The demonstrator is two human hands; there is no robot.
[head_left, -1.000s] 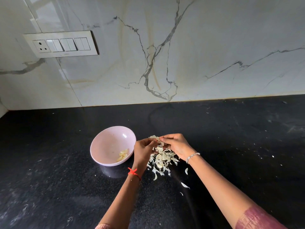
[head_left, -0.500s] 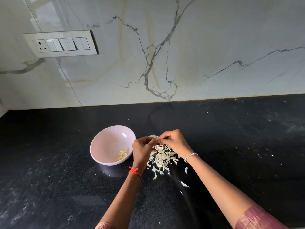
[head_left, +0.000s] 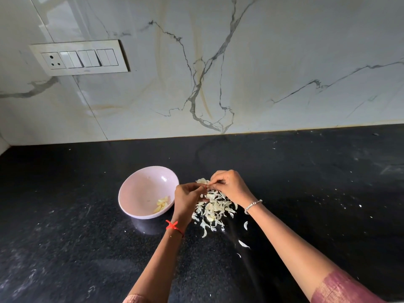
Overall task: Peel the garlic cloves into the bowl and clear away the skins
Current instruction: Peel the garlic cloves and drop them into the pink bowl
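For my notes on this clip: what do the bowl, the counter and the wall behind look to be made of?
Bowl: pale pink, smooth, one small highlight; melamine or glazed ceramic, unclear which. Counter: black speckled polished stone, probably granite, faintly reflective. Wall: glossy white slabs with grey veining and a visible seam; marble or marble-look tile.

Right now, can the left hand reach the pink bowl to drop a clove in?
Probably yes: the left hand sits beside the pink bowl with nothing between them, though it and the right hand are pinching a clove.
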